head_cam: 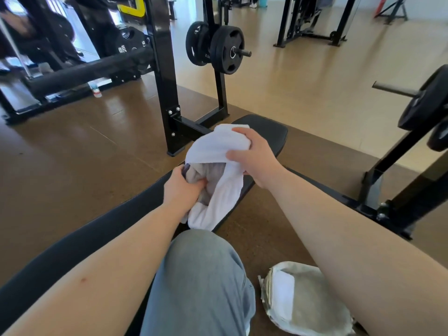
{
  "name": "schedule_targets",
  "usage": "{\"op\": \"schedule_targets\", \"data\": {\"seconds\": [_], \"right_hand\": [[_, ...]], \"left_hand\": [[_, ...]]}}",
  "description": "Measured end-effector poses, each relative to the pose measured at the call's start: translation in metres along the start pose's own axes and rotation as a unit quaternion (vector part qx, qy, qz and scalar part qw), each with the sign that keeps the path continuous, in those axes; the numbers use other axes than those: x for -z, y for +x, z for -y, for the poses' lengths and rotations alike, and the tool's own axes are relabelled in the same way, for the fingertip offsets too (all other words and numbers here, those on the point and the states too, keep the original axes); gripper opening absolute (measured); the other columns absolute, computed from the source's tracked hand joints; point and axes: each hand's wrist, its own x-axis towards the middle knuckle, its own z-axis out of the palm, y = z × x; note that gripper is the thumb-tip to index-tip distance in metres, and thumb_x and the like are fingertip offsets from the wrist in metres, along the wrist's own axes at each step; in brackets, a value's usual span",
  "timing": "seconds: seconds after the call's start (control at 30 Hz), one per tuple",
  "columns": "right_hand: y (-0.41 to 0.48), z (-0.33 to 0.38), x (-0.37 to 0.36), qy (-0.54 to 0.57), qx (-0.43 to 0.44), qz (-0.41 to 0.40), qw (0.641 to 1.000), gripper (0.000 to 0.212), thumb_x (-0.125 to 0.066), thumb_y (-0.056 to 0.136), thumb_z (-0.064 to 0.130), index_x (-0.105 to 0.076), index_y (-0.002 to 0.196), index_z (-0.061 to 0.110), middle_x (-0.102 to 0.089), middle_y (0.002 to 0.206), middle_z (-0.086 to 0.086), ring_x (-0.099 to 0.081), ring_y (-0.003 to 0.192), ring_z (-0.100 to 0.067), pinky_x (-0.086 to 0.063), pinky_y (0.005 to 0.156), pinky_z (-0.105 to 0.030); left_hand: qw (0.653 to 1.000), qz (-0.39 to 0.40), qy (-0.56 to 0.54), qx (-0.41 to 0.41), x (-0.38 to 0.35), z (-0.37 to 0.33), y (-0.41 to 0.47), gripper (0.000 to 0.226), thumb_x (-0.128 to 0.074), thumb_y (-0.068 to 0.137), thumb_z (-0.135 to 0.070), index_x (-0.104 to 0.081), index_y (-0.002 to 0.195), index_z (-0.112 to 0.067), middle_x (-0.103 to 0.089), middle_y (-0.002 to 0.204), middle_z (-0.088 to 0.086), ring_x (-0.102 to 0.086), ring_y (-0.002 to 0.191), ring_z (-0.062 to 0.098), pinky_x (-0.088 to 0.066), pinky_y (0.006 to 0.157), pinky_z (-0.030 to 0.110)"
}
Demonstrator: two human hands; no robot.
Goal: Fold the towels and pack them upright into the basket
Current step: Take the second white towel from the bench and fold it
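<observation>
A white towel (218,151) is bunched above the black bench (266,132), draped over a grey towel (213,175). My right hand (254,154) grips the white towel's upper fold. My left hand (181,187) clutches the grey towel from the left, fingers curled into the cloth. The soft grey-beige basket (312,309) lies on the floor at the lower right, with one folded white towel (282,294) standing against its left wall.
My knee in grey-blue trousers (201,282) is at the bottom centre. A black rack upright (167,93) with weight plates (228,49) stands just beyond the bench. Another plate-loaded frame (421,103) is at the right. A water bottle (97,89) stands on the floor at left.
</observation>
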Motion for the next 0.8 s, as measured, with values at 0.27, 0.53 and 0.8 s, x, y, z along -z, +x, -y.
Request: {"op": "schedule_targets", "data": {"seconds": [0.27,0.53,0.8], "right_hand": [[-0.010,-0.010,0.020,0.030,0.059,-0.140,0.988,0.057,-0.064,0.095,0.012,-0.048,0.143,0.036,-0.046,0.117,0.019,-0.053,0.096,0.001,-0.055,0.080,-0.026],[-0.018,-0.008,0.036,0.022,0.083,-0.149,0.985,0.053,-0.059,0.096,0.008,-0.051,0.143,0.032,-0.051,0.125,0.013,-0.052,0.102,0.006,-0.046,0.076,-0.015],[-0.050,0.007,0.095,-0.035,0.103,-0.161,0.981,0.052,-0.061,0.097,0.016,-0.049,0.142,0.039,-0.054,0.128,0.011,-0.058,0.104,-0.004,-0.048,0.074,-0.019]], "left_hand": [[0.991,-0.059,0.114,0.045,0.005,0.026,-0.006,0.063,-0.069,0.087,-0.028,-0.042,0.144,-0.023,-0.055,0.134,0.010,-0.055,0.108,0.027,-0.049,0.087,0.044],[0.901,0.000,0.385,-0.202,-0.004,0.004,-0.012,0.042,-0.062,0.092,-0.033,-0.050,0.132,-0.028,-0.032,0.152,0.001,-0.035,0.137,0.030,-0.036,0.108,0.055],[0.893,0.007,0.434,-0.124,-0.026,-0.023,-0.025,0.054,-0.054,0.096,-0.047,-0.041,0.142,-0.022,-0.030,0.156,0.013,-0.029,0.145,0.038,-0.033,0.115,0.057]]}}
